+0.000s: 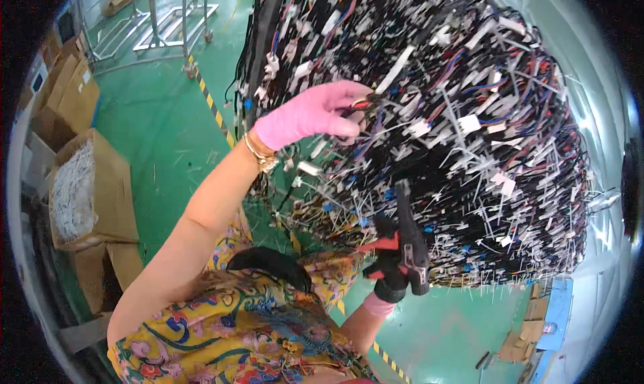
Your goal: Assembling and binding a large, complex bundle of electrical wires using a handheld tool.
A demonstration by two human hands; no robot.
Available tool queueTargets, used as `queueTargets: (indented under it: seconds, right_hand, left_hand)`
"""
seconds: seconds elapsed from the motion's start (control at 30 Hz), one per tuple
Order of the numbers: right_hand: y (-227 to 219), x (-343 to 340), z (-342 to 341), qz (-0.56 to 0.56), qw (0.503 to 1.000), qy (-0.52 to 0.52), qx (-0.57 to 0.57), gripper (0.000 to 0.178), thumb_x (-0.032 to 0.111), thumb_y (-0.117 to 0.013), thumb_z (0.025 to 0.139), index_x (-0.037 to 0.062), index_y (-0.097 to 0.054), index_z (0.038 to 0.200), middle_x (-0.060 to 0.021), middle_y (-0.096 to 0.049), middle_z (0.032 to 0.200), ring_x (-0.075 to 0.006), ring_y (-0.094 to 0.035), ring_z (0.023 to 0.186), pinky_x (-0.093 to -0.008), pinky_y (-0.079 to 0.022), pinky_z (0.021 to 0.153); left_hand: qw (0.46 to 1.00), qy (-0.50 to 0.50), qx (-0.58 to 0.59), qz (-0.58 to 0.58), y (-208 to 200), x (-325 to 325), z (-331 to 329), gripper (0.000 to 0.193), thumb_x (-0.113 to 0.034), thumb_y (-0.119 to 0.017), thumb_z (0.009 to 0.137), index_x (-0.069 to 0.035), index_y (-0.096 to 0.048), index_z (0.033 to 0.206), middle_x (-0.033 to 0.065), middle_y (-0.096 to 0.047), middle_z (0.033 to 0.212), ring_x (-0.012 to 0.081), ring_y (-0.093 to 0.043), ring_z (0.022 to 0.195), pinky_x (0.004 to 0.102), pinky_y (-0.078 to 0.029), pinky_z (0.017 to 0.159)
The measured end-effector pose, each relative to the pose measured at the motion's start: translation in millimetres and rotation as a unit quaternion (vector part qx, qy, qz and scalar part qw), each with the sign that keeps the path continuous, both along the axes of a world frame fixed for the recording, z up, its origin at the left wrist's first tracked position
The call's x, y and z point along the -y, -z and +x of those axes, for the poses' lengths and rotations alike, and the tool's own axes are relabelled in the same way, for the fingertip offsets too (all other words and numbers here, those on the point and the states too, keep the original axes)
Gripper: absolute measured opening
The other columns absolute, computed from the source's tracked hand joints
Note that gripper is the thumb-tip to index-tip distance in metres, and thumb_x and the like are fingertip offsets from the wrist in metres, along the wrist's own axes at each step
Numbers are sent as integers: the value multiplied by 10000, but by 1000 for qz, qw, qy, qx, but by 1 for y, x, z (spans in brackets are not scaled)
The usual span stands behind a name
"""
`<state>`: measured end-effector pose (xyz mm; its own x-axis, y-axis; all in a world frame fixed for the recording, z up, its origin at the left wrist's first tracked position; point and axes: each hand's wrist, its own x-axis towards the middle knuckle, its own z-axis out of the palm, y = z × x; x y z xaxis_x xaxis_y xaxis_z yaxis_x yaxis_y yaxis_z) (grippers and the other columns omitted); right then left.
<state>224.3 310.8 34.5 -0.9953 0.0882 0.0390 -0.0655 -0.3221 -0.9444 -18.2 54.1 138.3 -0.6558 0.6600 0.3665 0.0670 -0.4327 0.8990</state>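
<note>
My left hand (315, 114), in a pink glove, reaches into the near side of a huge hanging mass of wire harnesses (443, 162). Its thumb and fingers close round a few thin wires with red and dark strands (362, 105). A white tag-like strip (394, 70) sticks up just past the fingertips. Lower and to the right, my right hand (387, 263) wears a black and red glove over a pink one. It grips a black cable tie gun (410, 240), whose narrow nose points up at the harnesses. Cut-looking white tie tails and white connectors stick out all over the mass.
At the left, an open cardboard box (100, 196) holds a pile of white strips, with more cartons (67, 92) behind it. Metal frames (168, 31) stand on the green floor at the far left. Yellow-black tape (213, 109) marks the floor. Flattened cardboard (526, 330) lies at lower right.
</note>
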Motion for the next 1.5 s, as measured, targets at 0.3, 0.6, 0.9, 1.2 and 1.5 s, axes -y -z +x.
queueTargets:
  seconds: [0.3,0.6,0.9,1.2,1.5]
  right_hand:
    - [-20,24,-36,355,915,66,-179,690,109,-703,715,22,-471,1359,-161,-668,1082,-138,-612,664,-272,-468,570]
    - [25,25,-23,341,939,41,2,696,87,-740,689,34,-500,1340,-157,-574,1285,-258,-594,1069,-357,-475,896]
    - [29,21,-52,531,844,-48,54,675,128,-738,705,19,-489,1323,-191,-555,1272,-355,-557,1108,-430,-425,987]
    - [7,54,-61,617,748,-103,-221,555,155,-765,731,50,-578,1243,-173,-585,1234,-354,-566,1112,-406,-450,951]
    - [-9,50,-68,585,790,-139,-115,521,199,-755,733,40,-595,1204,-169,-617,1188,-348,-590,1075,-414,-447,951]
  left_hand:
    - [992,-76,100,-13,93,-5,18,494,-78,-661,784,-5,-503,1245,38,-605,921,98,-574,748,215,-451,623]
    - [985,-66,117,-106,175,14,25,287,-158,-678,850,-19,-611,1092,24,-637,969,107,-604,885,266,-496,827]
    - [973,-137,150,-106,198,28,55,250,-163,-573,943,-9,-641,1128,35,-654,842,94,-597,705,230,-495,664]
    - [968,-159,90,-174,185,32,67,266,-229,-562,955,-36,-647,1116,13,-614,726,70,-571,588,223,-486,571]
    - [964,-162,96,-190,175,35,76,278,-285,-560,950,-44,-668,1038,23,-606,672,83,-566,523,237,-473,532]
